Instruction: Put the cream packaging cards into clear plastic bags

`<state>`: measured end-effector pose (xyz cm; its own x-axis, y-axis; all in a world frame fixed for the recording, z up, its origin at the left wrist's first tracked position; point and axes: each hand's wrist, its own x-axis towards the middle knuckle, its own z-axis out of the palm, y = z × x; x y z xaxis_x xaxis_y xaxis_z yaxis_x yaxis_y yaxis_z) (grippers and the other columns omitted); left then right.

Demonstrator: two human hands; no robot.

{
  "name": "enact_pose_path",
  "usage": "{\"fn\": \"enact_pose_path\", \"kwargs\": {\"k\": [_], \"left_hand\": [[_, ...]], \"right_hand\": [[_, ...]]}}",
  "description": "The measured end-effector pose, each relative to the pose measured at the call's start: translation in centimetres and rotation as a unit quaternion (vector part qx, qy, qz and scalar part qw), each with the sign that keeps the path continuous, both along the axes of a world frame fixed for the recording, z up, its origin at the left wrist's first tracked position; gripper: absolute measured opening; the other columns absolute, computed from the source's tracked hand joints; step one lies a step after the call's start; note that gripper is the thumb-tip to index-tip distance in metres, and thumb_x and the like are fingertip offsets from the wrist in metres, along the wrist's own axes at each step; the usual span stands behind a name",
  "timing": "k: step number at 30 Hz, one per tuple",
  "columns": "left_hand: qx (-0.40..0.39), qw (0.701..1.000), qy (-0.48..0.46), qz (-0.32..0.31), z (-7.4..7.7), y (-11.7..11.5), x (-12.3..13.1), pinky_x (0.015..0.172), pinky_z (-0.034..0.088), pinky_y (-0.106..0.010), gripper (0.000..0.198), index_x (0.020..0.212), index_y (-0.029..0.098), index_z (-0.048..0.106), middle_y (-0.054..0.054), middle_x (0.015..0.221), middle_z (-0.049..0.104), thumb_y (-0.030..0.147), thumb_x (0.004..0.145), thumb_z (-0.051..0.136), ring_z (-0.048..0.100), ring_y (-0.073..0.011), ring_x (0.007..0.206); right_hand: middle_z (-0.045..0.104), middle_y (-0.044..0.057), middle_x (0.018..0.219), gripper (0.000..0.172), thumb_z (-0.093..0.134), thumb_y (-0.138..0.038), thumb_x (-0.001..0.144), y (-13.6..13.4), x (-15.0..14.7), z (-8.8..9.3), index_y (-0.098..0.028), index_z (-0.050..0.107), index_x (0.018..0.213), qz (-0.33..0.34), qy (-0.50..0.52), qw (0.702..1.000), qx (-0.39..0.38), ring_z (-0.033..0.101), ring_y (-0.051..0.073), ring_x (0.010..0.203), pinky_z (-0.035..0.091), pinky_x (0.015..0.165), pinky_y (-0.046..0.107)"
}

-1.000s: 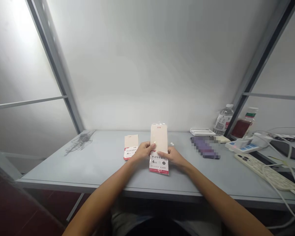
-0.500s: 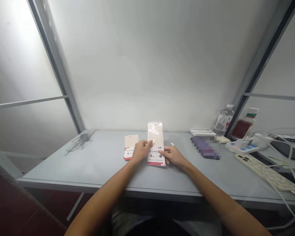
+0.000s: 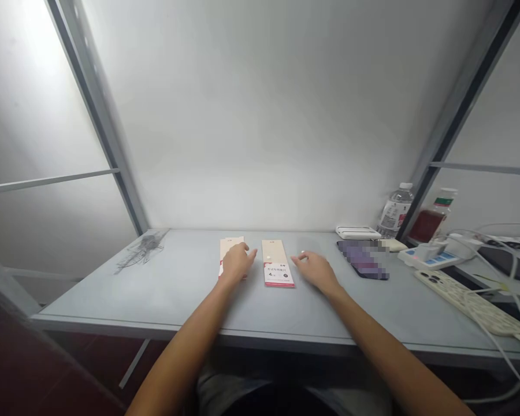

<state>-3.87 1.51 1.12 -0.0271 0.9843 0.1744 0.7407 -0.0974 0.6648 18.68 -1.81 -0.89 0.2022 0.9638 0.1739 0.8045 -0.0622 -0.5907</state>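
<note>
A flat beige packet (image 3: 275,252) with a white label and a red bottom edge lies on the table (image 3: 169,289) between my hands. My left hand (image 3: 237,261) is over a second, similar stack of packets (image 3: 231,240) and hides much of it. Its thumb stands apart from the fingers, and I see nothing held; whether it touches the stack I cannot tell. To the right of the middle packet, my right hand (image 3: 315,268) is open and apart from it, fingers loosely curved. A tiny white thing shows behind its fingers.
On the right lie a purple-screened phone (image 3: 364,260), a white device (image 3: 357,233), a power strip (image 3: 433,257), a patterned phone case (image 3: 468,303) and loose cables. Two bottles, one clear (image 3: 395,214), stand behind. Dark scribble-like marks (image 3: 143,248) are at the table's left.
Both hands have let go of the middle packet, which was held tilted up and now lies flat. My left hand has moved left over the other stack; my right hand has drawn slightly right.
</note>
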Motion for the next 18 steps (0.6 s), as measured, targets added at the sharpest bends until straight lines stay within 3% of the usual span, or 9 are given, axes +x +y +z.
{"fn": "enact_pose_path", "kwargs": {"k": [3,7,13,18], "left_hand": [[-0.014,0.993,0.09,0.072,0.6,0.6,-1.6,0.072,0.037,-0.036,0.057,0.101,0.017,0.052,-0.016,0.108,0.055,0.062,0.065,0.051,0.05,-0.0311,0.098],[-0.087,0.975,0.169,0.117,0.9,1.2,-3.5,0.078,0.036,-0.041,0.076,0.106,0.014,0.047,-0.019,0.112,0.052,0.064,0.05,0.061,0.045,-0.0344,0.106],[-0.167,0.965,0.158,0.13,0.8,2.2,-5.0,0.078,0.037,-0.04,0.079,0.097,0.016,0.048,-0.017,0.102,0.059,0.062,0.037,0.069,0.053,-0.0331,0.096],[-0.166,0.966,0.138,0.141,0.6,2.5,-5.5,0.073,0.04,-0.036,0.083,0.102,0.018,0.044,-0.015,0.103,0.06,0.061,0.037,0.071,0.056,-0.0306,0.096]], "right_hand": [[0.061,0.013,0.095,0.043,0.042,-0.051,0.078,0.1,1.2,0.2,-0.018,0.057,0.101,-0.072,-0.095,0.993,-0.018,0.056,0.028,0.088,0.04,0.068,0.035],[0.051,0.023,0.11,0.06,0.048,-0.056,0.073,0.0,2.2,0.2,-0.009,0.052,0.109,-0.127,-0.173,0.975,-0.048,0.045,0.036,0.107,0.036,0.081,0.043],[0.052,0.024,0.107,0.074,0.051,-0.066,0.065,0.2,2.7,0.3,-0.005,0.051,0.107,-0.138,-0.159,0.972,-0.1,0.051,0.035,0.1,0.04,0.076,0.041],[0.057,0.019,0.102,0.063,0.053,-0.061,0.067,0.4,3.1,0.6,-0.01,0.052,0.104,-0.131,-0.13,0.975,-0.123,0.057,0.03,0.092,0.044,0.069,0.036]]}}
